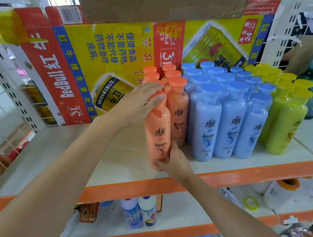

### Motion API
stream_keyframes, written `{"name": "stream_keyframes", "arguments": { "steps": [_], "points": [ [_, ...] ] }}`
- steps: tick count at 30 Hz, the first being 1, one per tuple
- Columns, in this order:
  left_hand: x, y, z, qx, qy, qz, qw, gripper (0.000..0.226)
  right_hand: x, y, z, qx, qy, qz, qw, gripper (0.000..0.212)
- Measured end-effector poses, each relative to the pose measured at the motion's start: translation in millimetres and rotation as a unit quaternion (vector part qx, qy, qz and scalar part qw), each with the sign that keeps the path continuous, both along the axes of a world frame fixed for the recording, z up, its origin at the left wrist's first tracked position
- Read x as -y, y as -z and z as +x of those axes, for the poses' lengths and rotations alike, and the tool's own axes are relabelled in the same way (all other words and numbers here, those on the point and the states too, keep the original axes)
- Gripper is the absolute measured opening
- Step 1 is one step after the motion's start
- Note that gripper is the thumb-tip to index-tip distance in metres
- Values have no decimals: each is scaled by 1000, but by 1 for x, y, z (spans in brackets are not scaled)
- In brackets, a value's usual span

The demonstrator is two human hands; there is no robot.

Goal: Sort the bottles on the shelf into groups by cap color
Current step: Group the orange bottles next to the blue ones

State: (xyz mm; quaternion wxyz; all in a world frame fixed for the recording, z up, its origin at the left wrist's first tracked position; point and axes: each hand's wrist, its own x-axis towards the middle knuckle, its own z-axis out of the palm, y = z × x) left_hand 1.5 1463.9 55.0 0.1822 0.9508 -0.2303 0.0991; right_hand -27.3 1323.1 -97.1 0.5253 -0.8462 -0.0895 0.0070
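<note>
Steadying the near orange bottle [158,132], my left hand [138,103] lies flat on top. My right hand [171,158] grips its base, squaring it with the orange row [178,102].

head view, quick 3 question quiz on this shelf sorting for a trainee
1. Which cap colour group stands between the orange-capped bottles and the yellow-capped bottles?
2. True or false: the left hand lies with straight fingers on top of the front orange bottle.
3. The right hand grips that bottle at its: A cap, B neck, C base.
Key: 1 blue; 2 true; 3 C.
</note>
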Motion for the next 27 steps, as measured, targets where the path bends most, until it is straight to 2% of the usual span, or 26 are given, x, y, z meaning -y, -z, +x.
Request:
{"name": "stream_keyframes", "arguments": {
  "steps": [3,7,10,13,15,16,18,20,21,25,27],
  "points": [
    [-1,0,1,8,-4,11,1000,84,-1,-2,0,5,3,-10,1000,57],
    [0,2,4,35,-17,16,999,63,-1,-5,1,2,8,-14,1000,59],
    [0,4,7,44,-23,12,999,58,-2,-6,3,7,16,-20,1000,60],
    [3,7,4,47,-14,-39,998,60,-4,-4,5,18,26,-28,999,61],
    [6,14,0,36,-15,-130,991,66,-5,-2,6,30,34,-30,999,62],
    [7,21,-2,18,-17,-202,979,71,-5,-1,6,35,37,-32,998,62],
    [9,40,-5,-54,-14,-354,934,91,-5,1,7,43,38,-26,998,62],
    [8,64,-10,-134,-18,-431,892,112,-5,3,7,42,38,-8,998,63],
    [8,76,-12,-168,-23,-447,878,114,-6,4,8,41,36,2,998,64],
    [18,116,-17,-237,-37,-495,835,72,-8,8,10,40,28,21,999,64],
    [20,124,-16,-242,-47,-516,820,62,-7,8,11,41,28,21,999,62]
  ]
}}
